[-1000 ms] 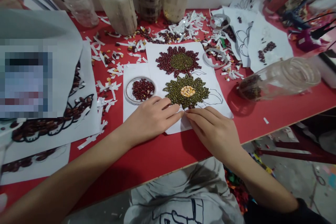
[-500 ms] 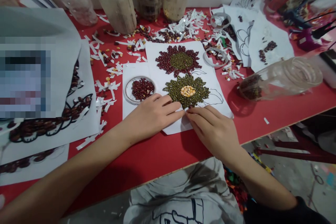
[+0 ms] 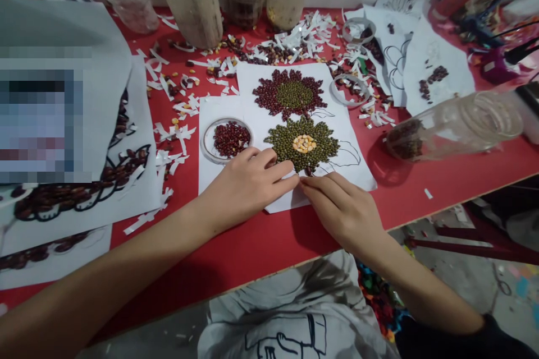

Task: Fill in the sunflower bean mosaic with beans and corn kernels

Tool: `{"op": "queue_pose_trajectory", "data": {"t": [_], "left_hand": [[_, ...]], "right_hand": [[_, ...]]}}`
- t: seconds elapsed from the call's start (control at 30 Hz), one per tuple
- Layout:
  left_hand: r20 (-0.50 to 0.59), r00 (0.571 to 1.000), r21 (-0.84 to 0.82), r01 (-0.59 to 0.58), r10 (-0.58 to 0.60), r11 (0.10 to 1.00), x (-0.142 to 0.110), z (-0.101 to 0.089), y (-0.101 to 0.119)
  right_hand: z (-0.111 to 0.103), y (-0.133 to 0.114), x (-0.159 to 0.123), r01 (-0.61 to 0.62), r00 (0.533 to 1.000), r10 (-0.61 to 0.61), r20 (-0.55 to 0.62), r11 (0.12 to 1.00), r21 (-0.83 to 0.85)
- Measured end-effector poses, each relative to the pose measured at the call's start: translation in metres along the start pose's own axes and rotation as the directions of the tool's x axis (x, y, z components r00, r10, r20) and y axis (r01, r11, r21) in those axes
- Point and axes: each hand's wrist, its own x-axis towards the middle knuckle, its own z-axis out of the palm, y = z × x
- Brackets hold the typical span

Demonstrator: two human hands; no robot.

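Little but your view has shifted since the earlier frame: both hands stay at the green flower's lower edge. Your right hand [image 3: 347, 207] has its fingertips bunched there; whether they pinch a seed, you can't tell from here. Your left hand [image 3: 242, 179] has bent fingers nearly meeting them, probably steadying the paper [image 3: 343, 126]; its grasp is unclear too. The green flower [image 3: 286, 143] lies on that sheet, the dish [image 3: 204, 146] of red beans [image 3: 231, 139] left of it, likely for easy reach, the red-petalled flower [image 3: 267, 92] just above it.
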Motion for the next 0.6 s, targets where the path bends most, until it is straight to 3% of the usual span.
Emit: {"op": "queue_pose_trajectory", "data": {"t": [0.2,0.43,0.6], "left_hand": [[-0.016,1.0,-0.008,0.01,-0.01,1.0,-0.0007,0.0008,0.0012],[-0.174,0.985,-0.027,-0.011,0.006,1.0,-0.0075,0.0057,-0.0005],[-0.168,0.985,-0.008,-0.029,0.027,1.0,-0.0065,0.0054,-0.0012]], "right_hand": [[0.0025,-0.0026,-0.006,0.008,1.0,-0.007,-0.018,0.997,0.076],[0.0029,-0.002,-0.0088,-0.044,0.999,0.043,0.009,0.995,0.092],[0.002,-0.0021,-0.0065,-0.037,0.999,0.038,-0.002,0.993,0.112]]}}
